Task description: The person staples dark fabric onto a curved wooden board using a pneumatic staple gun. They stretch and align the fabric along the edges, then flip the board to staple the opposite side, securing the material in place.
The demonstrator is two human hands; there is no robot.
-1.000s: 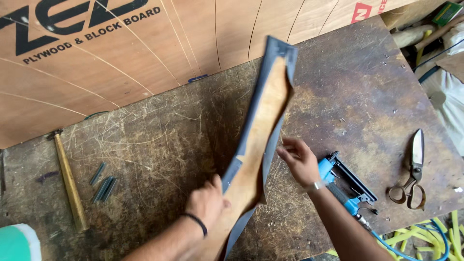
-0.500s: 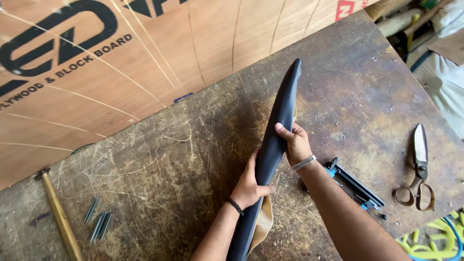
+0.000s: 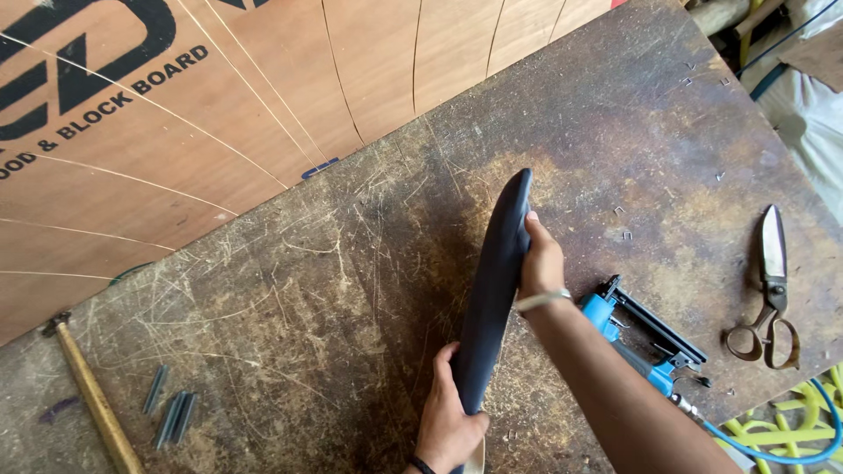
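We hold a long, dark padded panel on its edge over the scratched tabletop, so that we see mostly its narrow fabric-covered side running from near the lower middle up toward the centre. Our left hand is closed around the lower end of the panel, fingers wrapped on its left face, with a dark band at the wrist. Our right hand grips the panel higher up from the right side — fingers curled over its edge, a pale bracelet on the wrist. The panel thus stands between the two hands, touching both.

Just right of the right forearm a blue staple gun lies on the tabletop, its blue hose trailing off toward the lower right corner. Farther right lie large scissors. At the left edge a wooden-handled hammer rests near a few strips of staples. A printed plywood sheet covers the upper left.
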